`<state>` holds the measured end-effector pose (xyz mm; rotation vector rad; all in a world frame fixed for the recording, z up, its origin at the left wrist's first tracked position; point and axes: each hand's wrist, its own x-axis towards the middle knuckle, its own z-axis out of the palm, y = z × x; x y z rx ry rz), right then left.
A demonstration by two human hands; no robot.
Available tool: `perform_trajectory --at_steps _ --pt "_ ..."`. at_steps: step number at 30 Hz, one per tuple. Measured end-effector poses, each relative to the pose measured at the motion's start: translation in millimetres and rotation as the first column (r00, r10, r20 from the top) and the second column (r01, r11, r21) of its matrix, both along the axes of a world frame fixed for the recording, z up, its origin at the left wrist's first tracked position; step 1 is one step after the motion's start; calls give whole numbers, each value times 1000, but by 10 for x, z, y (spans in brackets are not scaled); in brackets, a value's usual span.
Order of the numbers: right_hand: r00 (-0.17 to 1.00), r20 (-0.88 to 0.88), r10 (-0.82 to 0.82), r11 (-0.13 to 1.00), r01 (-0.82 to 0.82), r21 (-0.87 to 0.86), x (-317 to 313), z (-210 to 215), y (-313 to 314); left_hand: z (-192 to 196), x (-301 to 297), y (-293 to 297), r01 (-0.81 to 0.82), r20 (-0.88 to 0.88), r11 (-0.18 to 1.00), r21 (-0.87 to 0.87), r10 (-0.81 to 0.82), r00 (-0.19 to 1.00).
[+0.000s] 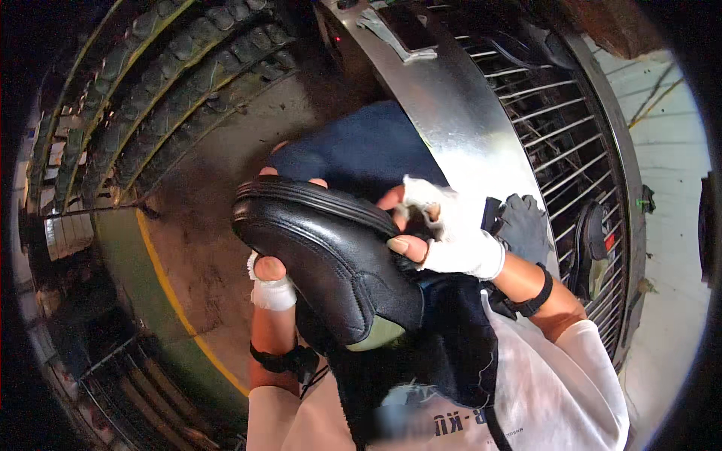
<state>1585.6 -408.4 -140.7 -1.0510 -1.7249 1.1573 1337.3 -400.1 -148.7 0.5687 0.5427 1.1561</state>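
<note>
A black leather shoe (316, 263), with a ridged black sole edge and a pale greenish patch by its opening, is held up before my chest. My left hand (269, 278), in a white fingerless glove, wraps round its toe end; the thumb lies against the upper and fingertips show over the sole's far edge. At the other end of the sole, my right hand (451, 233), gloved the same way, closes thumb and fingers on the shoe's edge. Something dark between those fingers is too shadowed to make out. Black cloth (444, 338) hangs below the shoe against my white shirt.
To my right runs a shiny metal ledge (466, 128) bearing a dark flat device (406, 26) and a grey glove (524, 225). Beyond it, another black shoe (590, 248) lies on a barred rack (560, 139). Tiered shelves (173, 68) of dark shoes stand far left. A yellow line (173, 293) crosses the floor.
</note>
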Motion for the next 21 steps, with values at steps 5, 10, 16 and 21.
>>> perform_trajectory --at_steps 5,10,16,21 --pt "978 -11 209 977 -208 36 82 -16 -126 -19 201 -6 -20 111 996 -90 30 993" --pt "946 226 232 973 -222 -69 441 166 -35 -8 264 157 65 13 997 -43 -65 998" --pt "1000 24 -19 923 8 384 218 993 556 560 664 282 198 -391 967 160 -122 912" --pt "979 88 185 955 -200 218 277 846 589 586 795 342 339 -560 878 339 -101 822"
